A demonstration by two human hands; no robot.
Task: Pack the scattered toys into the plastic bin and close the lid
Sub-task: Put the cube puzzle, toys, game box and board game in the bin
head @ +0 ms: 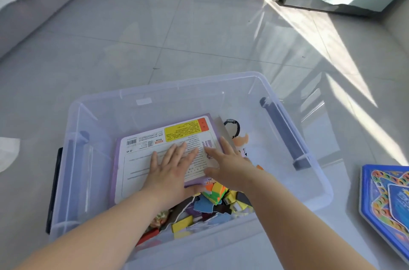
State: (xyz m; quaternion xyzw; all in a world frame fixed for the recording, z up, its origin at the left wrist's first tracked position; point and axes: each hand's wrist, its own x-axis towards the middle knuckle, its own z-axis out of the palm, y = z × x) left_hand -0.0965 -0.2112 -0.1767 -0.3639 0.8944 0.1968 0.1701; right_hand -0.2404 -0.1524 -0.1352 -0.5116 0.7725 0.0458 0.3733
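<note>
sunlit tiled floor [155, 37], clear plastic bin [177, 86], both hands inside.
head view: left hand [172, 165] and right hand [230, 163] press flat, fingers spread, on the purple box [141, 159] over loose pieces [212, 205]; perched unevenly, it may tilt and foul the lid. blue game board [387, 201] lies outside the bin.

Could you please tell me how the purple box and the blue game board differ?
The purple box lies inside the bin; the blue game board lies on the floor outside. The left hand and right hand touch the purple box; nothing touches the blue game board. Both are flat.
</note>
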